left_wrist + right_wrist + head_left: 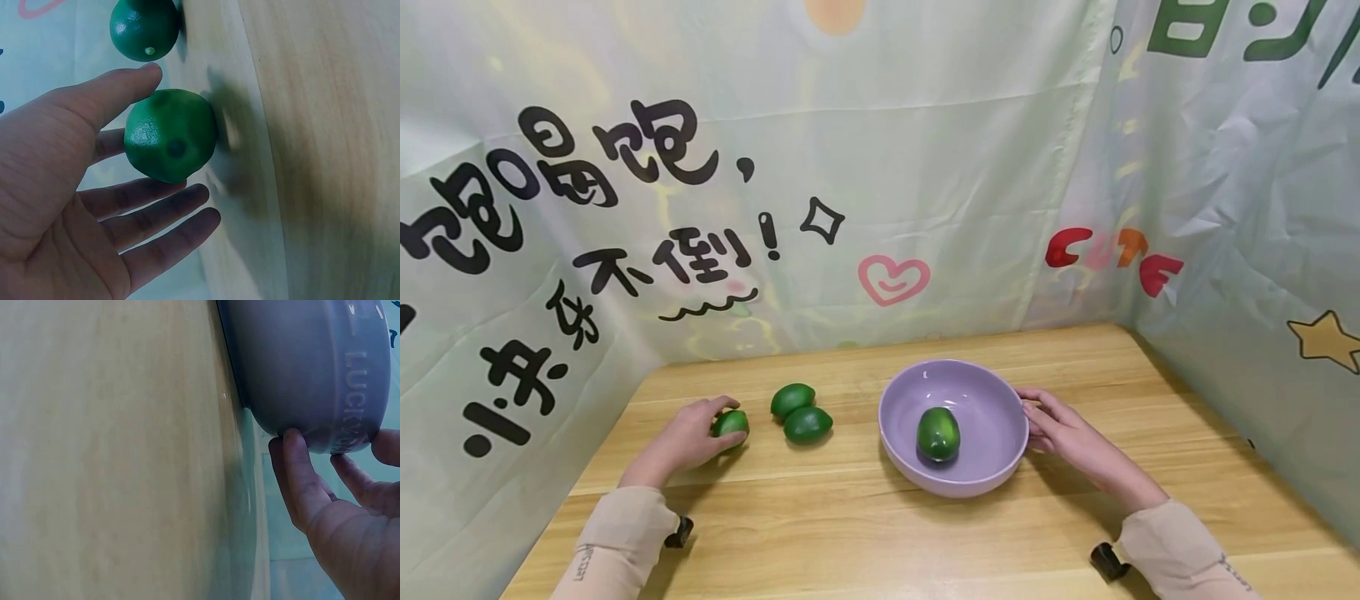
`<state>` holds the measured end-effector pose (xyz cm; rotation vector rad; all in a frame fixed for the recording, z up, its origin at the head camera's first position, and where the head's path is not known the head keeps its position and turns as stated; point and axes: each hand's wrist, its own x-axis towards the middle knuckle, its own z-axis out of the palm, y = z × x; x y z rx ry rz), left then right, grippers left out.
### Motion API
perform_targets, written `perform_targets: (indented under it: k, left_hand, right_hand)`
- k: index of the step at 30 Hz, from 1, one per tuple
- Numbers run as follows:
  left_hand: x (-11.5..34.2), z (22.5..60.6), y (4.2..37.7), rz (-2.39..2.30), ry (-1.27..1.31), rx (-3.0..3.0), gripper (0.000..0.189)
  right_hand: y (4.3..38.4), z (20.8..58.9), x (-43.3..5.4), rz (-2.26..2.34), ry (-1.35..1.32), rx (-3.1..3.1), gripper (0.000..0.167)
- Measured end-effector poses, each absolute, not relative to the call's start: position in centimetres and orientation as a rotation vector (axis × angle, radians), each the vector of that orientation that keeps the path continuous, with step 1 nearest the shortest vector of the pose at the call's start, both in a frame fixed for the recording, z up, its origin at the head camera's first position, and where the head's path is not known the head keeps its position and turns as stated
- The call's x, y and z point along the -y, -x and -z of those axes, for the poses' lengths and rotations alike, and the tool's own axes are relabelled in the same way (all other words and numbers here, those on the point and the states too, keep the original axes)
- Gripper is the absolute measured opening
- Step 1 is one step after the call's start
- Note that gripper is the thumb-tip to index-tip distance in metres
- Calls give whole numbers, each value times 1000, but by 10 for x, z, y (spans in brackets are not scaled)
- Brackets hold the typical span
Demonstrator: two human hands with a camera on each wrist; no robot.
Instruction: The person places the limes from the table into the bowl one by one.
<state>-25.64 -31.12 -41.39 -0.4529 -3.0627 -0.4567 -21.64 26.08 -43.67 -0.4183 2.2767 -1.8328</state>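
Observation:
My left hand (688, 433) is at the left of the table, its thumb and fingers around a green lime (170, 134). In the left wrist view the thumb lies along one side of the lime and fingers reach around the other. At the right, my right hand (1067, 437) touches the outside of a purple bowl (895, 454). The right wrist view shows its fingertips (294, 439) against the bowl's wall near raised lettering, with the thumb by the rim. Another lime (938, 434) lies inside the bowl.
Two more limes, one behind (793, 401) and one in front (808, 426), lie together between the left hand and the bowl. The wooden table (820, 533) meets a printed cloth backdrop (850, 167) at its back and sides.

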Motion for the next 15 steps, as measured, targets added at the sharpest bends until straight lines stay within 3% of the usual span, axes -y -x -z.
perform_targets:
  k: [15]
  left_hand:
    - [313, 416, 256, 451, 457, 3059, 54]
  right_hand:
    - [216, 435, -261, 1797, 416, -2312, 55]
